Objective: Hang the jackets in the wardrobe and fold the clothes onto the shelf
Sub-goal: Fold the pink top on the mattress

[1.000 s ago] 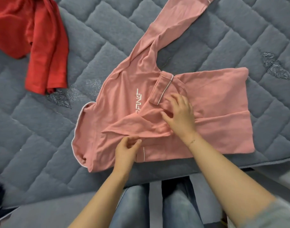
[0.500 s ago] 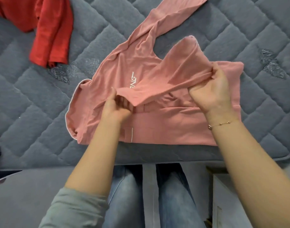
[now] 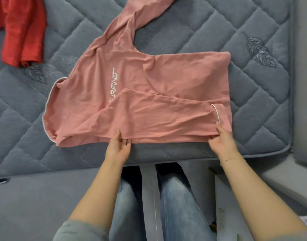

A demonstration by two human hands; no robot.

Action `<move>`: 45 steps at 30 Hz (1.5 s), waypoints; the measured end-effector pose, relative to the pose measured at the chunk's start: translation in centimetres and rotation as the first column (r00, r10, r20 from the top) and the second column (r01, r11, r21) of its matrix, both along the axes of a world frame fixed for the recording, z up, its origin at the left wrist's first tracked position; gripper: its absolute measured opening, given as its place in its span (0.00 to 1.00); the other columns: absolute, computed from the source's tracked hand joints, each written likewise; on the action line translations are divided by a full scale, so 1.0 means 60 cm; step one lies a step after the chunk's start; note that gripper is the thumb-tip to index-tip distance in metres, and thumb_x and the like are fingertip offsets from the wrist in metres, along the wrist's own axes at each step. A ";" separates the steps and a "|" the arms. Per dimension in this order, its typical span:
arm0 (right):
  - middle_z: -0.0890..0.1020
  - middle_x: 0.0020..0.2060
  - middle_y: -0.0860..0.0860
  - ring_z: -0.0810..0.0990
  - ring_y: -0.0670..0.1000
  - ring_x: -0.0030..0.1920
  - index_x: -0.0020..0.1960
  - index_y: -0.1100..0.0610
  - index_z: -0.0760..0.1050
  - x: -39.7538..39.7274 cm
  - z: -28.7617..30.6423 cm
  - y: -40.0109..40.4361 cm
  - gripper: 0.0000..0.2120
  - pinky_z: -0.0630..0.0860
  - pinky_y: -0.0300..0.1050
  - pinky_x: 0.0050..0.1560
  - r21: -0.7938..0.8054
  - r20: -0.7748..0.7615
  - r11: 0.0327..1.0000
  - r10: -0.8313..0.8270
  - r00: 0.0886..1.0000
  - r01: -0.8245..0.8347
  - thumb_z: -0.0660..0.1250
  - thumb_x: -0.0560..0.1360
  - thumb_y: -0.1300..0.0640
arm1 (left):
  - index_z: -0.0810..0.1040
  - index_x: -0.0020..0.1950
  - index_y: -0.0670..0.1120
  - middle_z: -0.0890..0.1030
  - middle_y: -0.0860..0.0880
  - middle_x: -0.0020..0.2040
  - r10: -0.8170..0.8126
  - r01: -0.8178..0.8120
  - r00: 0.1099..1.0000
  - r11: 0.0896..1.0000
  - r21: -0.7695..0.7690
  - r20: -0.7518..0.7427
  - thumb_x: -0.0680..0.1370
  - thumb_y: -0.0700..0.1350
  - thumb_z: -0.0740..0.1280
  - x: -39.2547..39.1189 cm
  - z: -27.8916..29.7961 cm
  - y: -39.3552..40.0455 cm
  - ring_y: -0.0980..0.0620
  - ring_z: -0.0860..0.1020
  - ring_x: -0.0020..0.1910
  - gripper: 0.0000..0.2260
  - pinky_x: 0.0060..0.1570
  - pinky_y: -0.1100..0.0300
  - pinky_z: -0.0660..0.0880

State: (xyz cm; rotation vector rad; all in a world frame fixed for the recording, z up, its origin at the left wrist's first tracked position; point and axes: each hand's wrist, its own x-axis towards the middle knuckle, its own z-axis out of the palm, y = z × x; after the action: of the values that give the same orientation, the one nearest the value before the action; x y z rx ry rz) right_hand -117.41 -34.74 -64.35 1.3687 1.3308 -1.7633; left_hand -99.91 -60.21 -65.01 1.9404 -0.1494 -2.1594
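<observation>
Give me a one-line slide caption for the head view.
Both hands, left and right, hold the pink top's near edge on the grey mattress.

Setting: a bedroom in a home. A bare quilted grey mattress (image 3: 192, 40) with diamond stitching fills the view from 9 to 3 o'clock. It sits on a grey upholstered bed frame (image 3: 36, 197), visible at 7 o'clock. Household clothing lies on the mattress: a pink top (image 3: 149, 80) at centre and a red garment (image 3: 22, 32) at 10 o'clock.
</observation>
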 end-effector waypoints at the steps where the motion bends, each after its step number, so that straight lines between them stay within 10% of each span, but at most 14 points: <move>1: 0.82 0.53 0.50 0.78 0.49 0.62 0.61 0.54 0.78 0.000 -0.012 0.010 0.11 0.69 0.47 0.71 0.002 -0.006 0.999 0.035 0.999 -0.035 0.65 0.80 0.59 | 0.77 0.51 0.48 0.82 0.53 0.49 -0.014 0.014 1.000 1.000 -0.014 0.011 0.82 0.44 0.64 0.002 -0.007 0.002 0.56 0.80 0.49 0.03 0.63 0.59 0.73; 10: 0.78 0.57 0.53 0.77 0.54 0.65 0.63 0.59 0.73 0.037 -0.017 0.030 0.16 0.76 0.44 0.58 0.317 -0.006 0.948 -0.004 1.000 0.005 0.71 0.77 0.60 | 0.77 0.60 0.48 0.80 0.55 0.53 -0.107 0.134 0.961 0.987 -0.092 0.253 0.82 0.47 0.65 0.043 0.008 -0.011 0.55 0.74 0.66 0.08 0.67 0.60 0.70; 14: 0.73 0.61 0.53 0.73 0.52 0.66 0.73 0.58 0.68 0.087 -0.014 -0.012 0.29 0.75 0.44 0.59 0.224 0.119 0.972 -0.106 0.987 0.078 0.72 0.76 0.52 | 0.67 0.75 0.46 0.68 0.52 0.75 -0.050 0.098 0.958 0.982 -0.159 0.283 0.82 0.53 0.62 0.076 0.013 -0.040 0.54 0.64 0.76 0.22 0.73 0.59 0.63; 20: 0.77 0.60 0.49 0.77 0.48 0.58 0.65 0.53 0.74 0.104 -0.019 -0.049 0.21 0.70 0.45 0.69 -0.021 0.072 0.984 -0.177 0.982 0.179 0.69 0.77 0.44 | 0.76 0.62 0.46 0.76 0.49 0.69 0.195 -0.161 0.975 0.950 -0.266 0.106 0.83 0.51 0.62 0.083 -0.001 -0.112 0.52 0.75 0.66 0.12 0.66 0.59 0.72; 25: 0.82 0.38 0.44 0.80 0.43 0.43 0.46 0.49 0.77 0.059 -0.019 -0.018 0.08 0.78 0.35 0.43 0.055 0.061 0.953 -0.300 0.952 0.297 0.70 0.76 0.45 | 0.76 0.55 0.46 0.80 0.48 0.61 0.269 -0.202 0.946 0.924 -0.324 0.178 0.81 0.49 0.65 0.103 -0.010 -0.140 0.52 0.78 0.61 0.07 0.62 0.57 0.76; 28: 0.84 0.38 0.44 0.81 0.44 0.45 0.46 0.49 0.78 0.043 -0.014 0.004 0.05 0.80 0.37 0.43 0.073 -0.014 0.954 -0.292 0.956 0.292 0.71 0.76 0.48 | 0.75 0.48 0.46 0.80 0.50 0.48 0.272 -0.152 0.920 0.911 -0.384 0.281 0.79 0.47 0.69 0.127 0.006 -0.122 0.54 0.80 0.49 0.06 0.50 0.60 0.81; 33: 0.83 0.45 0.46 0.80 0.45 0.57 0.49 0.52 0.77 0.057 -0.008 0.009 0.05 0.72 0.42 0.68 0.007 0.015 0.972 -0.236 0.972 0.236 0.67 0.79 0.51 | 0.75 0.53 0.47 0.77 0.51 0.64 0.193 -0.147 0.969 0.954 -0.262 0.157 0.82 0.50 0.63 0.164 0.012 -0.072 0.56 0.77 0.61 0.08 0.56 0.63 0.77; 38: 0.75 0.67 0.51 0.71 0.49 0.70 0.65 0.56 0.73 0.116 0.007 -0.022 0.16 0.67 0.45 0.72 0.047 0.115 0.990 -0.138 0.984 0.134 0.63 0.81 0.50 | 0.70 0.72 0.46 0.71 0.47 0.73 0.016 0.006 0.982 0.993 -0.116 0.190 0.83 0.51 0.60 0.144 0.028 -0.022 0.52 0.70 0.71 0.18 0.70 0.58 0.67; 45: 0.84 0.42 0.51 0.83 0.48 0.44 0.55 0.60 0.78 0.138 0.051 -0.095 0.07 0.78 0.42 0.49 0.229 -0.077 0.968 0.125 0.989 -0.105 0.69 0.78 0.60 | 0.74 0.66 0.45 0.82 0.48 0.61 -0.573 0.561 0.810 0.819 -0.122 -0.125 0.81 0.45 0.64 0.017 0.089 0.043 0.53 0.81 0.58 0.13 0.56 0.60 0.75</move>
State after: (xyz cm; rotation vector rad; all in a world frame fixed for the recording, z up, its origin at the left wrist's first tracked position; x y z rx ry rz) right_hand -109.15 -40.41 -61.28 1.3098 1.6684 -1.6548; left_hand -98.89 -57.60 -59.70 1.8290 -0.8818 -2.6003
